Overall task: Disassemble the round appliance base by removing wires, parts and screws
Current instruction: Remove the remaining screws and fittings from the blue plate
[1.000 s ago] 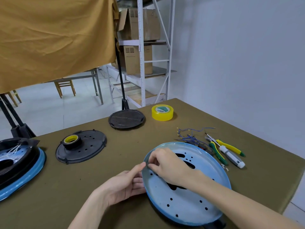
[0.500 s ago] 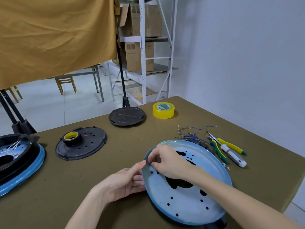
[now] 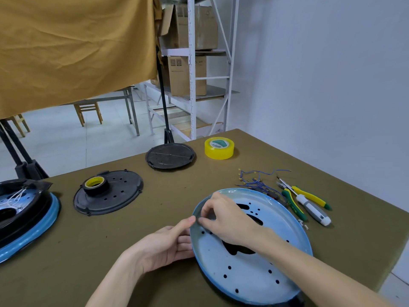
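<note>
The light-blue round base (image 3: 254, 273) lies hollow side up on the olive table, pierced with holes and dark cut-outs. My left hand (image 3: 163, 244) grips its left rim, thumb on top and fingers beneath. My right hand (image 3: 228, 220) reaches across the base with its fingertips curled together just inside that same rim, pinching something too small to make out. A bundle of blue wires (image 3: 254, 180) with brass terminals lies behind the base. A few small screws (image 3: 303, 223) sit to its right.
Green-and-yellow pliers (image 3: 294, 207) and a white-handled screwdriver (image 3: 309, 207) lie right of the base. Behind are a yellow tape roll (image 3: 219, 148), a black disc (image 3: 170, 156) and a black cover (image 3: 119, 196) carrying a black tape roll (image 3: 95, 183). Another blue-rimmed base (image 3: 26, 218) sits far left.
My right fingertips have crept slightly along the inside of the rim toward my left thumb. The left hand and the base have stayed put.
</note>
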